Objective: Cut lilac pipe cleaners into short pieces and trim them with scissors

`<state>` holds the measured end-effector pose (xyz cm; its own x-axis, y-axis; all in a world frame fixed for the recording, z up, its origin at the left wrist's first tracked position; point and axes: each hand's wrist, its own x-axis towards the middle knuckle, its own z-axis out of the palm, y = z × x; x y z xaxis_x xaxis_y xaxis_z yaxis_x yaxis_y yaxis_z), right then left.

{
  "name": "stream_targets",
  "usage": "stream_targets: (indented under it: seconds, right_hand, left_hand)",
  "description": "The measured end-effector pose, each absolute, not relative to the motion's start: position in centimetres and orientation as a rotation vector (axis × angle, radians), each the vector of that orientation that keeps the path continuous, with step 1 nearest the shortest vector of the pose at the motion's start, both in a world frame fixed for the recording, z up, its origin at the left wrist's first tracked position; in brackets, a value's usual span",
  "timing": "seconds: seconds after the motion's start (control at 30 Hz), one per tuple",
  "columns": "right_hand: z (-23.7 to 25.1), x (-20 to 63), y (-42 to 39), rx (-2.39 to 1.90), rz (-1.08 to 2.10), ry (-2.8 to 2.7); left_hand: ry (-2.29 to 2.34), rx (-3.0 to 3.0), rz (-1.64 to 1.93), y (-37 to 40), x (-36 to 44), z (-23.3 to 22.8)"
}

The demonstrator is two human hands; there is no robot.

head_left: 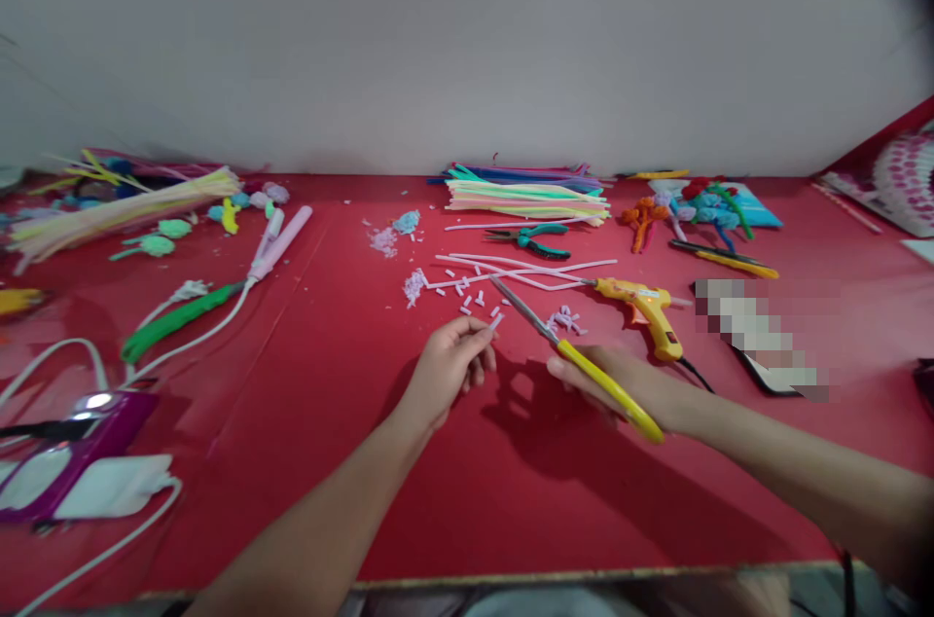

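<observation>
Scissors [576, 359] are in our right hand [634, 381], fingers wrapped round the yellow handles, pretty much at 3 o'clock from our left hand [456, 359]. That left one's got a tiny lilac strip [497, 322] pinched between thumb and fingers, poking out toward 1 o'clock. From there we've got short lilac bits [480, 299] scattered on the red table [255, 422] around 12, long lilac stems [511, 272] at 1, and a yellow glue gun [646, 302] about half past 2.
</observation>
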<state>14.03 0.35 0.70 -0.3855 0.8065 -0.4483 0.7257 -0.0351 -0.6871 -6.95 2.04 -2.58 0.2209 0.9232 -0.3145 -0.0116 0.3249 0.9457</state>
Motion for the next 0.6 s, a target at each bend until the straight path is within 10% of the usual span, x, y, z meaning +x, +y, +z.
stream_targets:
  seconds: [0.6]
  right_hand:
    - [1.3, 14.1, -1.7, -1.776, 1.496, -2.208]
  left_hand:
    - [1.185, 1.017, 0.892, 1.9, -6.9, -2.3]
